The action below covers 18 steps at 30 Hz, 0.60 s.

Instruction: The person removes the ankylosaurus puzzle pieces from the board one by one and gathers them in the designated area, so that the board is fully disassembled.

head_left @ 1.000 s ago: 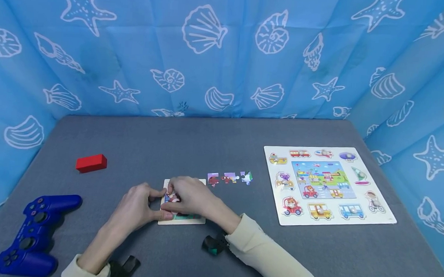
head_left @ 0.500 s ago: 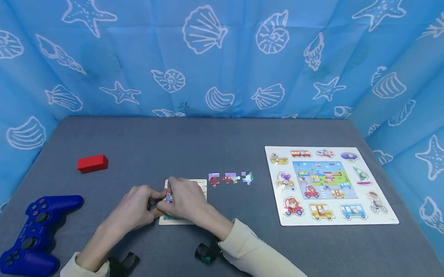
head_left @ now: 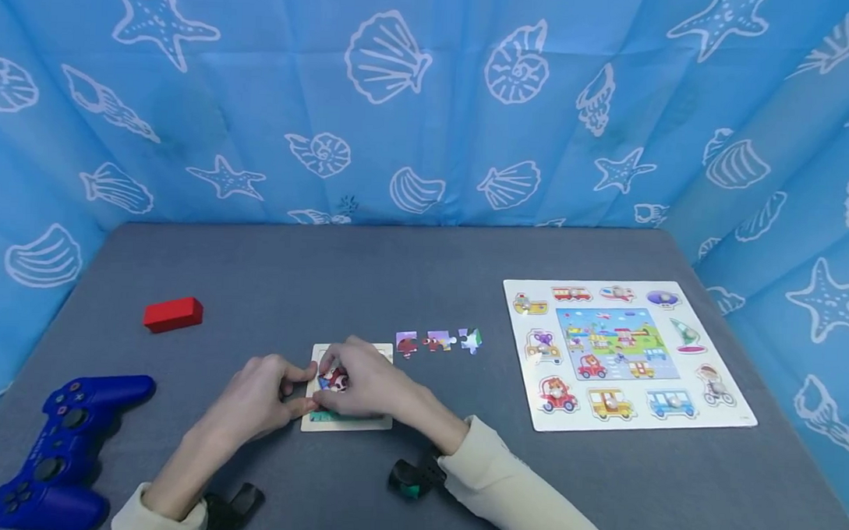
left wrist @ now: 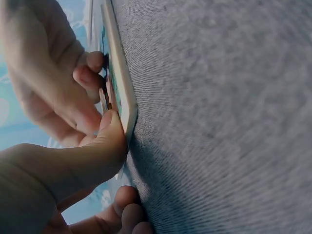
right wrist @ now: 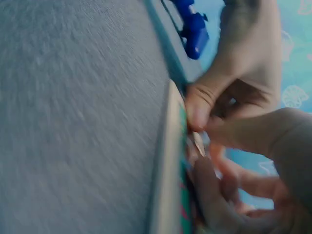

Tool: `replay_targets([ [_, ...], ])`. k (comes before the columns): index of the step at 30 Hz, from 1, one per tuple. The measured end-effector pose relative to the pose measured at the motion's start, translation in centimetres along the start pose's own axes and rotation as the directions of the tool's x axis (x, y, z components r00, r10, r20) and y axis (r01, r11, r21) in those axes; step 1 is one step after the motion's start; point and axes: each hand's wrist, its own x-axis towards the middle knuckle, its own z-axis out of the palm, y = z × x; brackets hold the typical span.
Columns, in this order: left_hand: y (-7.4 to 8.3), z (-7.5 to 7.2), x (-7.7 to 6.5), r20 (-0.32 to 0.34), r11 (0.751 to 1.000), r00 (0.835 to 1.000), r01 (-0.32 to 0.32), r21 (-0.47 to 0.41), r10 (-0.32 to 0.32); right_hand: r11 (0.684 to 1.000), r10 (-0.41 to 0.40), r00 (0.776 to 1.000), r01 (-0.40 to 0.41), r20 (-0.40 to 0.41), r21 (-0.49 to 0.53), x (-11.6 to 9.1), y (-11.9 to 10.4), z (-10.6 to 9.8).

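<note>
A small wooden puzzle board lies between the hands in the head view, partly covered by them. My left hand holds its left edge, with thumb and index finger touching there. My right hand reaches over the board and pinches a thin jigsaw piece between thumb and fingers. That piece stands tilted above the board in the right wrist view, close to the left thumb. A printed picture in red, white and blue shows between the hands. Fingers hide much of the board's inside.
Several loose jigsaw pieces, one of them a purple and red piece, lie in a row beyond the board's right corner. A large vehicle peg puzzle lies at right. On the left are a red block and a blue game controller.
My right hand shifted left over the board half a second ago, then came back slightly right, uncovering more of the picture. My left hand stays at the board's left edge.
</note>
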Motion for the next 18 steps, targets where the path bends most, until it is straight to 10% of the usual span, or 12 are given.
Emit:
replay_targets([
  [7,0.0,0.0,-0.1,0.015,1.0,1.0,0.021,0.006,-0.021,0.996,-0.024,0.993,0.034,0.117,-0.08,-0.6,0.3,-1.7],
  [18,-0.3,0.2,-0.3,0.005,1.0,1.0,-0.003,0.008,0.003,0.969,-0.147,0.989,0.15,0.03,-0.194,-0.2,0.8,-1.4],
])
